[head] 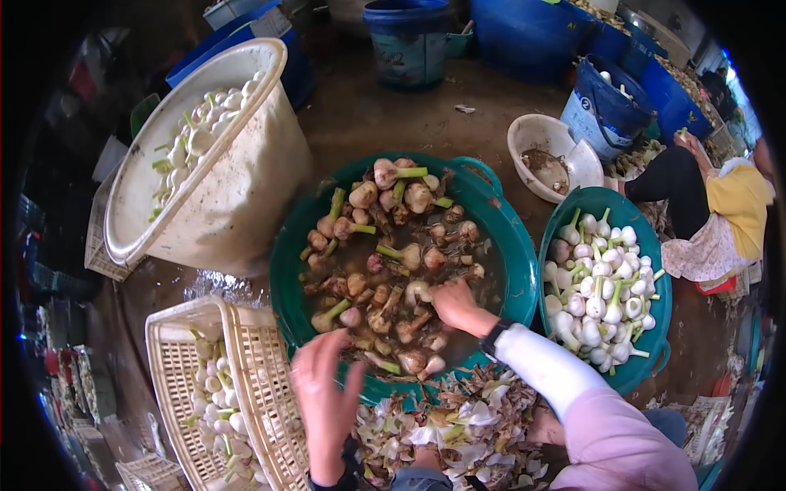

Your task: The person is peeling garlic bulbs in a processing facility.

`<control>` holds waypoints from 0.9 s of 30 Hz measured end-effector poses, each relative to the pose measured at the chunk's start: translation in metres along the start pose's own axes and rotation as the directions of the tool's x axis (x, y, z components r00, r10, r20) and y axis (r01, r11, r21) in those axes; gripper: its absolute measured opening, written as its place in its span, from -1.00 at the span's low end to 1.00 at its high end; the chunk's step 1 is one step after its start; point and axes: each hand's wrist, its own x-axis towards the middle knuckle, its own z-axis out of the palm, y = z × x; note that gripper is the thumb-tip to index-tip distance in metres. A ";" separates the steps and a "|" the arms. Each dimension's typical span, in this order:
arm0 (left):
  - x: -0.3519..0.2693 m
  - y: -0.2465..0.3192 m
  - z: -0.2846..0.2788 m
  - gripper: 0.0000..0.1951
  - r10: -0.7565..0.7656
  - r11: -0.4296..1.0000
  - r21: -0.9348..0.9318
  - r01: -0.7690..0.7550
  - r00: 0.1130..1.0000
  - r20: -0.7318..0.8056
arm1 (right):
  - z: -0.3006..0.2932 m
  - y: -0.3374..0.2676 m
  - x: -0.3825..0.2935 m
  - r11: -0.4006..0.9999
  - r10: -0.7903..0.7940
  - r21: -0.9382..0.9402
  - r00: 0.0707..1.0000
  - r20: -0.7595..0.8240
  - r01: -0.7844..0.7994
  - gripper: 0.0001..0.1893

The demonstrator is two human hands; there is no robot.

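A round green plastic basin stands before me with murky brown water and several unpeeled garlic bulbs in it, some with green stem stubs. My right hand reaches down into it, fingers curled at the right edge of a pale garlic bulb; its fingertips are hidden, so a grip cannot be made out. Blurred and with spread fingers, my left hand hangs empty near the basin's front left rim, beside a white plastic crate. Loose garlic skins are heaped at my feet.
Peeled white garlic fills a green tub at right and partly fills a tilted white tub at left. A broken white bowl and a blue bucket stand behind at right. Another person sits at far right.
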 end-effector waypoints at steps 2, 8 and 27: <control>-0.002 0.000 0.021 -0.39 0.073 0.993 -0.103 -0.061 0.990 0.120 | -0.067 -0.016 -0.013 0.972 -0.112 0.209 0.994 0.007 0.108 -0.85; 0.006 0.016 0.053 -0.35 0.173 0.846 -0.522 -0.114 0.983 0.066 | -0.164 -0.043 -0.065 -0.041 0.078 0.992 0.990 0.120 -0.118 -0.77; -0.018 0.034 0.062 -0.06 -0.093 0.069 -0.964 0.258 0.963 0.251 | -0.144 -0.073 -0.079 -0.212 0.165 0.977 0.984 0.074 -0.038 -0.80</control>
